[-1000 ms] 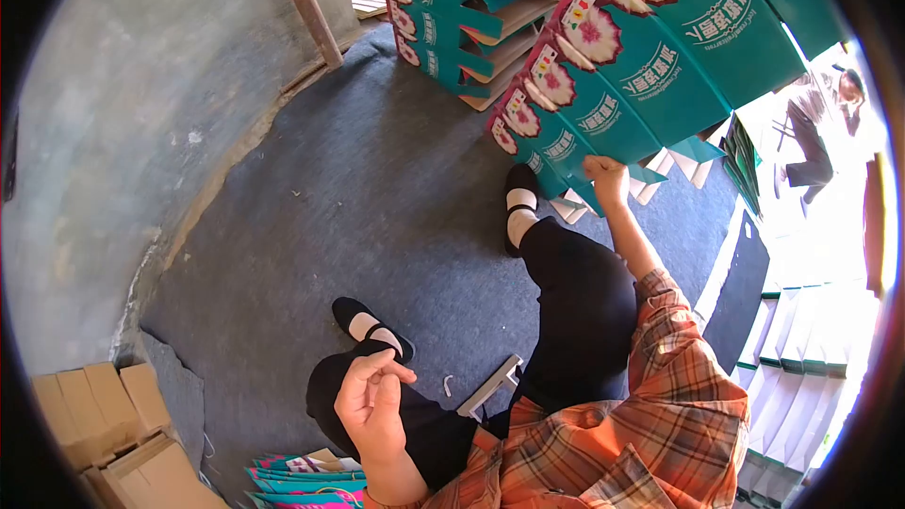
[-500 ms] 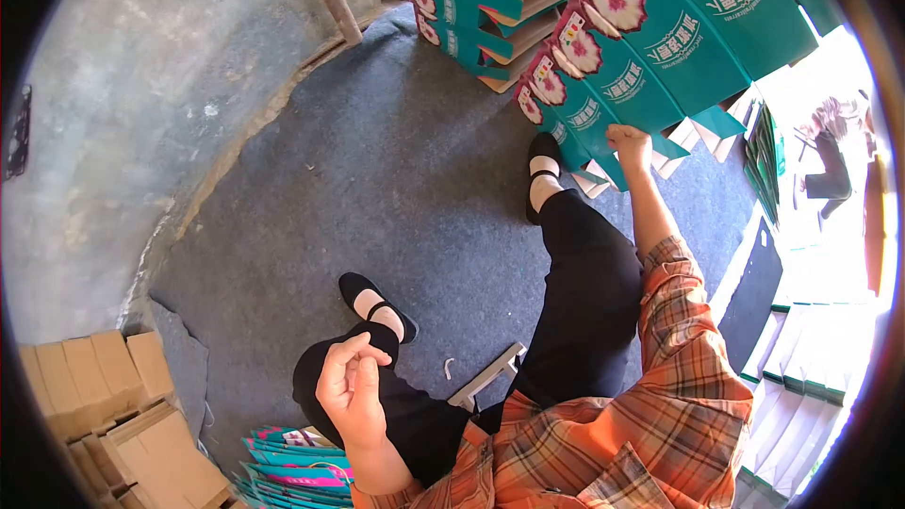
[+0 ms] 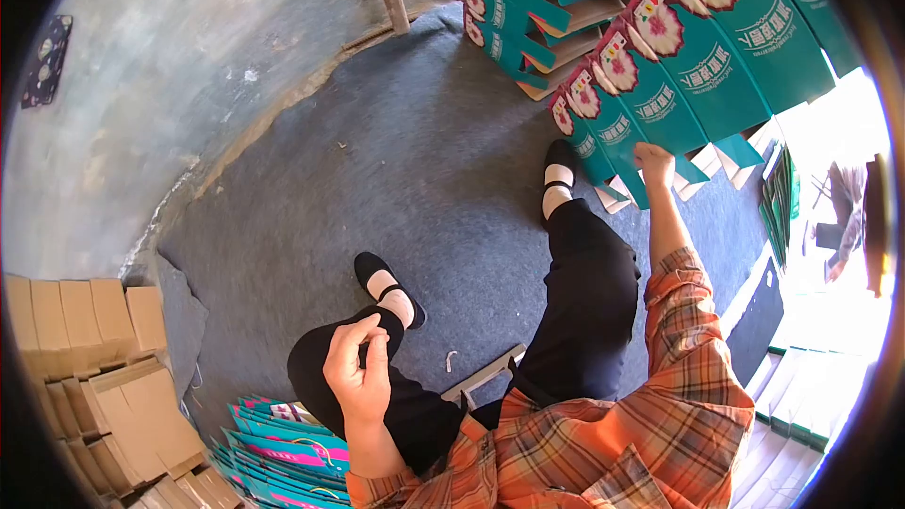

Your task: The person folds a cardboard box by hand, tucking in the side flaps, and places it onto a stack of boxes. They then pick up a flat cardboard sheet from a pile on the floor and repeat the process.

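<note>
My left hand (image 3: 360,372) is raised above my left knee. Its fingers curl in toward the thumb, and nothing shows between them. My right hand (image 3: 655,166) is closed in a fist at the lower edge of a row of teal cartons (image 3: 660,108) with flower pictures and white lettering. Whatever its fingers hold is hidden. Open flaps (image 3: 693,174) stick out along the row's lower side, beside this hand. Behind the row, more teal cartons (image 3: 514,5) are stacked with brown inner flaps showing.
Brown cardboard pieces (image 3: 141,415) are stacked at lower left, beside flat teal and pink packaging (image 3: 283,448). A grey frame (image 3: 485,372) is between my legs. Pale stacks (image 3: 801,391) stand at lower right. Another person (image 3: 847,217) is partly visible at far right.
The view has shifted, so the cartons and floor appear farther right and more of the left-hand stacks shows. Both hands keep nearly the same poses, my right hand still at the cartons' edge.
</note>
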A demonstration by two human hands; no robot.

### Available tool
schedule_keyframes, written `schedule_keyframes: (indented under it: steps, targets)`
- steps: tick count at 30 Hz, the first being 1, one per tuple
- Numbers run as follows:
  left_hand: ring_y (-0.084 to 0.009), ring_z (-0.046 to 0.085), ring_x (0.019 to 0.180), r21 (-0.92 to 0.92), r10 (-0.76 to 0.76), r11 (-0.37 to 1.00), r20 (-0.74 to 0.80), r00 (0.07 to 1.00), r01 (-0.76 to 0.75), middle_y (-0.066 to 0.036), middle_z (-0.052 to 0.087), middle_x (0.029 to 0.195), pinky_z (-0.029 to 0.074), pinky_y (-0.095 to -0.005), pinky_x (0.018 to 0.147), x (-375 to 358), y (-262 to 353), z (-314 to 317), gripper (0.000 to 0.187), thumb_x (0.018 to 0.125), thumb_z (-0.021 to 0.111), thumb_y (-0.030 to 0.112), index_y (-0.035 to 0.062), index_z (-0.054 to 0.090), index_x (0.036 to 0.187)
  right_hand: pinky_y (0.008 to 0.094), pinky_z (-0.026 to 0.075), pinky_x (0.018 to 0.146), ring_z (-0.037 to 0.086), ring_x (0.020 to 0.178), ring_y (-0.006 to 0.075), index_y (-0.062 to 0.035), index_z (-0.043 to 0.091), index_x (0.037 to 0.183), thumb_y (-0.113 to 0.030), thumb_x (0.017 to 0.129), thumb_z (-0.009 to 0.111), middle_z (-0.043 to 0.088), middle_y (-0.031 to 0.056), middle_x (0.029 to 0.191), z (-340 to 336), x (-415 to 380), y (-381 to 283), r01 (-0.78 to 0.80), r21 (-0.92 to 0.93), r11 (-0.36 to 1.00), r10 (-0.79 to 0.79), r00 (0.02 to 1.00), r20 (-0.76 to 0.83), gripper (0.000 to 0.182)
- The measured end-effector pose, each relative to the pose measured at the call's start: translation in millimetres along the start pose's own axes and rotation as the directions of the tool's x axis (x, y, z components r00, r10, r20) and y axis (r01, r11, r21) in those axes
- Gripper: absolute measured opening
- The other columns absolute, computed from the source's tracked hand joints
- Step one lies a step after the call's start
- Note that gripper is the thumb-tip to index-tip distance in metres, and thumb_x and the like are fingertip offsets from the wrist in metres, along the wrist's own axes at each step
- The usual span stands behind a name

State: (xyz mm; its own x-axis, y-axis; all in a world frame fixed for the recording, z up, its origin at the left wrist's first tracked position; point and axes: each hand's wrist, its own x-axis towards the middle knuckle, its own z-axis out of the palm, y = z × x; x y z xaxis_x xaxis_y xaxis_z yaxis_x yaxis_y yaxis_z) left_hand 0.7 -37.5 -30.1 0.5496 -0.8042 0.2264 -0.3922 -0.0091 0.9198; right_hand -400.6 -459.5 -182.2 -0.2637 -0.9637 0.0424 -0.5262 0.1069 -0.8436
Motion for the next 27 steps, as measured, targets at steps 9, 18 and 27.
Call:
schedule_keyframes:
  steps: [9, 18, 27]
  targets:
    - [-0.0136, 0.059, 0.073, 0.093, 0.063, 0.993, 0.043, 0.997, -0.067, -0.009, 0.06, 0.084, 0.047, -0.024, 0.067, 6, 4, 12, 0.02, 0.084, 0.059, -0.007, -0.0035, 0.063, 0.103, 0.0263, 0.051, 0.059, 0.064, 0.063, 0.0125, -0.0027, 0.073, 0.089, -0.02, 0.079, 0.067, 0.069, 0.006, 0.075, 2, -8, -5, -0.014, 0.04, 0.999, 0.015, 1.0, -0.023, 0.021]
    - [-0.0153, 0.058, 0.069, 0.216, 0.08, 0.973, 0.018, 0.997, -0.082, -0.009, 0.061, 0.078, 0.046, -0.0265, 0.065, -3, 7, 16, 0.017, 0.083, 0.059, -0.002, -0.0016, 0.064, 0.099, 0.0267, 0.05, 0.061, 0.064, 0.065, 0.0133, -0.0014, 0.072, 0.094, -0.015, 0.08, 0.064, 0.07, 0.0077, 0.078, 1, -1, 3, 0.022, -0.023, 0.999, -0.021, 0.999, 0.031, 0.021]
    - [-0.0145, 0.058, 0.071, 0.221, 0.079, 0.972, -0.004, 0.997, -0.076, -0.008, 0.06, 0.079, 0.046, -0.0252, 0.066, -17, 9, 15, 0.017, 0.083, 0.057, -0.004, -0.0022, 0.064, 0.098, 0.0302, 0.05, 0.076, 0.066, 0.085, 0.022, -0.0022, 0.068, 0.105, -0.016, 0.082, 0.062, 0.07, 0.0148, 0.093, 6, -10, 4, 0.094, -0.05, 0.994, -0.093, 0.995, 0.022, 0.028]
